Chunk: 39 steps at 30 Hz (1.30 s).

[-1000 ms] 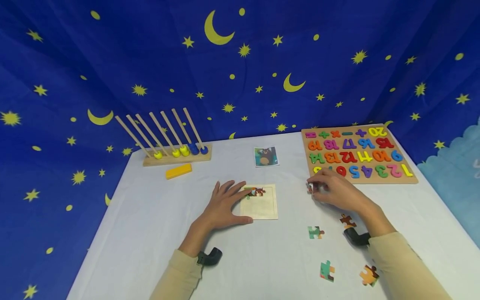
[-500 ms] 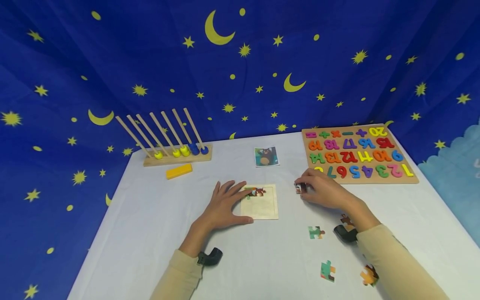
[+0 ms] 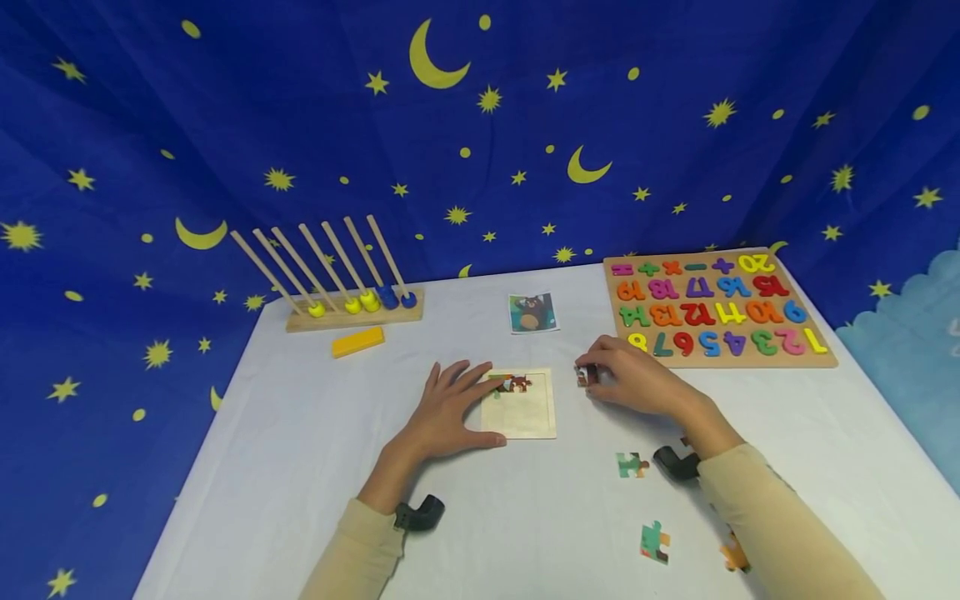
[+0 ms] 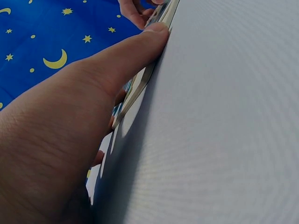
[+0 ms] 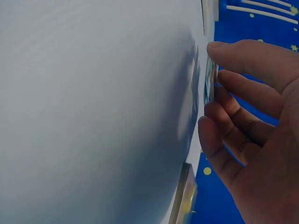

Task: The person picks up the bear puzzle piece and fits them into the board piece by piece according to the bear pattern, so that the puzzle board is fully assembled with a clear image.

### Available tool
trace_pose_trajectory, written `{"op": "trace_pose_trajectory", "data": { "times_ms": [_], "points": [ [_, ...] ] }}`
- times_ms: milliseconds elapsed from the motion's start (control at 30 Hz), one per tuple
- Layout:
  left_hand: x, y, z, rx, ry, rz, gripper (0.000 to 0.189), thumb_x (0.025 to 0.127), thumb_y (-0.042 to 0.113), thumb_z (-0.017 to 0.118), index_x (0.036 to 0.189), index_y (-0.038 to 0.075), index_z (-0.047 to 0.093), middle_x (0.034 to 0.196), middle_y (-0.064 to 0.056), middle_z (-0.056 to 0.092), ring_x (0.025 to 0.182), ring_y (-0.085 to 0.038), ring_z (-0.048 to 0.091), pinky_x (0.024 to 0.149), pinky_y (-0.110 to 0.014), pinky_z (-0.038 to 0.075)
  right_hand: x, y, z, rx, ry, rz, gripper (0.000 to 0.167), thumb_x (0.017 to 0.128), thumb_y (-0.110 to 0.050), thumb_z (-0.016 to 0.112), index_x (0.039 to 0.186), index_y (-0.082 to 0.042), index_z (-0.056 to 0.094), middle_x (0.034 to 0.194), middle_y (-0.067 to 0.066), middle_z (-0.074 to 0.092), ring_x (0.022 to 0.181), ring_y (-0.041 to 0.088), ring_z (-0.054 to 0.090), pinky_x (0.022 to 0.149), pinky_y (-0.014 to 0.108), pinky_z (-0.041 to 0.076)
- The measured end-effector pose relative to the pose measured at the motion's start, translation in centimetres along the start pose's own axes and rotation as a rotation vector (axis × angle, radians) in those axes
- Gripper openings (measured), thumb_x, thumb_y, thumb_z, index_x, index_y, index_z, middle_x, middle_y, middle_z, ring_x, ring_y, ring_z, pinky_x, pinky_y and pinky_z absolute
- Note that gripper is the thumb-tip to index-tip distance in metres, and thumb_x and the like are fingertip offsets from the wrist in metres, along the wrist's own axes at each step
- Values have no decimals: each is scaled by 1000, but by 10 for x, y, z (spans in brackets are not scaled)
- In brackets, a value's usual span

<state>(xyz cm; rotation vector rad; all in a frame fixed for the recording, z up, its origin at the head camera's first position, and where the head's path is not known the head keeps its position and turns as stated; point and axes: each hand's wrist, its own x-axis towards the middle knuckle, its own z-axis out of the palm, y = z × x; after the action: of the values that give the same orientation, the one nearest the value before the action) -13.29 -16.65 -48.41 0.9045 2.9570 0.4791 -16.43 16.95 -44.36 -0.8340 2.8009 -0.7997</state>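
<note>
While between pinched right fingers (image 3: 600,357), puzzle piece (image 3: 581,377) near tray (image 3: 521,418), left fingers (image 3: 476,390) outspread.

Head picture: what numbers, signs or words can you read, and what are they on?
Board, upside down, read from bottom right:
"1 2 3 4 5 6 7 8"
"9 10 11 12 13 14"
"15 16 17 18 19"
"20 + - ×", then two signs too small to tell.
Pale backdrop: faint marks, too blurred to read.

Head view high, facing forward-down over table (image 3: 247,442); wrist views low, close on left hand (image 4: 79,109) and right hand (image 5: 273,156), sharing starry curtain (image 4: 28,51).
</note>
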Motion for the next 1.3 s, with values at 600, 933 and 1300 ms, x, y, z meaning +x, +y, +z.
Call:
{"op": "trace_pose_trajectory", "data": {
  "times_ms": [600,933,1300],
  "points": [
    [0,1,-1,3,-7,-13,92,69,86,51,147,38,39,156,12,24,143,-23,15,112,-57,1,18,-22,11,-4,-46,-49,35,81,-21,78,114,-11,71,99,-3,58,88,15,53,83,34,48],
    [0,2,-3,1,2,3,90,70,84,53,146,38,40,155,10,28,142,-24,18,111,-59,3,28,-30,18,-1,-87,-100,34,82,-19,76,114,-8,70,98,-3,57,88,16,52,81,33,46],
    [1,1,-1,8,3,-2,91,70,86,50,146,39,39,155,12,26,143,-23,17,111,-59,2,39,-37,24,-5,-101,-127,35,82,-20,76,114,-8,69,98,-2,57,88,16,53,83,34,46]
  ]
}}
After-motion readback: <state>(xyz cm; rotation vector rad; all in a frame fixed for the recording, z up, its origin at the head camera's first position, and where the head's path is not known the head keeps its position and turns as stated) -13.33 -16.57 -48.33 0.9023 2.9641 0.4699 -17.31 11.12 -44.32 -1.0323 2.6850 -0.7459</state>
